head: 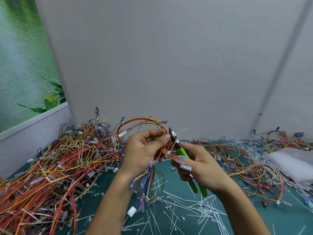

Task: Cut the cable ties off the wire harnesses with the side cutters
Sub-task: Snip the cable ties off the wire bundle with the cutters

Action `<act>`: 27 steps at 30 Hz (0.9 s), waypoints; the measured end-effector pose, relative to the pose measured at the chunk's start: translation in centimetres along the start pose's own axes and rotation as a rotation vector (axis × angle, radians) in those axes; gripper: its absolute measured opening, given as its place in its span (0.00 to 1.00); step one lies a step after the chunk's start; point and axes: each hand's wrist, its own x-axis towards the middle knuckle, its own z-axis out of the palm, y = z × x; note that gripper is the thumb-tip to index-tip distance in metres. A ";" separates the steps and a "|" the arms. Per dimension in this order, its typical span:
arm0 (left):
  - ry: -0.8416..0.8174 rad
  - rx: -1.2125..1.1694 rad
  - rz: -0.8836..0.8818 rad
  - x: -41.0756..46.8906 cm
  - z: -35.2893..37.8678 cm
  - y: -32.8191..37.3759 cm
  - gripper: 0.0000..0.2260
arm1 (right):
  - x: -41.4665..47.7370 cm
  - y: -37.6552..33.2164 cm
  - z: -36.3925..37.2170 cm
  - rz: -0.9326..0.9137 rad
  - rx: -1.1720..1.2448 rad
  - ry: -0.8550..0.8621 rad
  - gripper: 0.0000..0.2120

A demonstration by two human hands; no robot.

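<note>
Partly hidden: green cutter handles (182,150)

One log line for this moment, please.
step: cutting tie | left hand: holds harness | right hand: grips cutters | cutters: tip at tie, cut not confirmed | mat: cut ties

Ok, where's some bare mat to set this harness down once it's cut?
Mostly bare mat shows between the left wire pile and your left forearm, and again at the front right corner. Cut ties litter the middle; the right wire pile crowds the far right.
</note>
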 end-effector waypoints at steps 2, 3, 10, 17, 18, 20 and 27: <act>-0.013 0.005 0.005 0.0 0.0 0.0 0.11 | 0.0 0.1 0.0 0.002 0.018 -0.016 0.12; -0.013 0.006 0.006 0.0 -0.1 0.0 0.11 | 0.0 0.1 0.0 0.005 0.024 -0.024 0.12; 0.027 0.004 0.001 0.2 -0.1 -0.2 0.13 | 0.3 0.9 0.2 0.040 -0.130 0.082 0.07; 0.015 0.089 0.096 0.2 -0.3 -0.7 0.02 | 0.7 1.9 0.6 0.079 -0.160 0.115 0.11; 0.015 0.108 0.113 0.2 -0.4 -0.7 0.04 | 0.7 1.9 0.7 0.064 -0.187 0.126 0.11; 0.007 0.123 0.125 0.3 -0.5 -0.8 0.05 | 0.8 1.9 0.8 0.042 -0.235 0.151 0.10; 0.004 0.085 0.040 0.4 -0.8 -0.8 0.06 | 0.9 2.5 1.2 0.018 -0.343 0.238 0.11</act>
